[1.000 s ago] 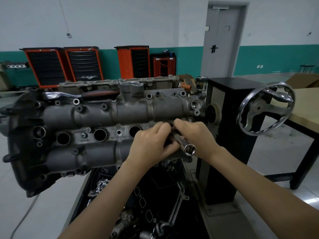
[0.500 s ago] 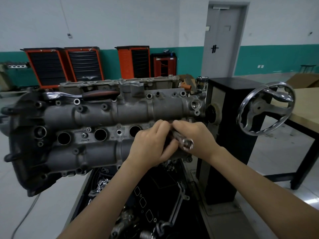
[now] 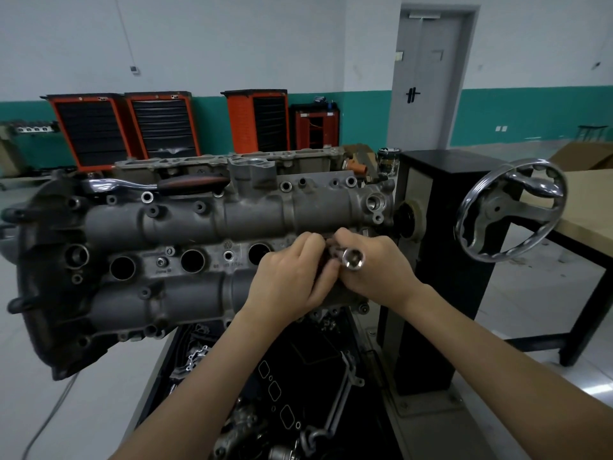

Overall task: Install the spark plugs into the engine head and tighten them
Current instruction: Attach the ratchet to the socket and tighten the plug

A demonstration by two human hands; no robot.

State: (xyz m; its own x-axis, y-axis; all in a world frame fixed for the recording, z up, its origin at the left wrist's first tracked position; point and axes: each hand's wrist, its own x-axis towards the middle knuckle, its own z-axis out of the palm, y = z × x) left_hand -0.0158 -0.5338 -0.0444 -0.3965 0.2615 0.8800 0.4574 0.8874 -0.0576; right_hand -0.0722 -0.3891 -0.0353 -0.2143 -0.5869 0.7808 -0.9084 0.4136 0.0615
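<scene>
The grey engine head [image 3: 205, 224] is mounted sideways on a stand, with three open spark plug holes [image 3: 192, 260] showing in a row. Over the rightmost hole both hands meet on a chrome spark plug socket [image 3: 352, 259], whose open end faces me. My right hand [image 3: 374, 270] grips the socket's shaft. My left hand [image 3: 292, 277] holds its fingers curled round the socket's lower part from the left. The hole and any spark plug under the hands are hidden. A ratchet wrench [image 3: 159, 184] with a dark handle lies on top of the head.
A chrome handwheel [image 3: 510, 210] sticks out from the black stand column [image 3: 441, 260] at right. Below the head a black tray [image 3: 298, 393] holds gaskets and loose metal parts. A wooden table [image 3: 590, 210] stands at far right, orange tool cabinets [image 3: 126, 127] along the back wall.
The socket has slid deeper toward the engine head between my hands, so less of its shaft shows. Both hands stay at the same spot.
</scene>
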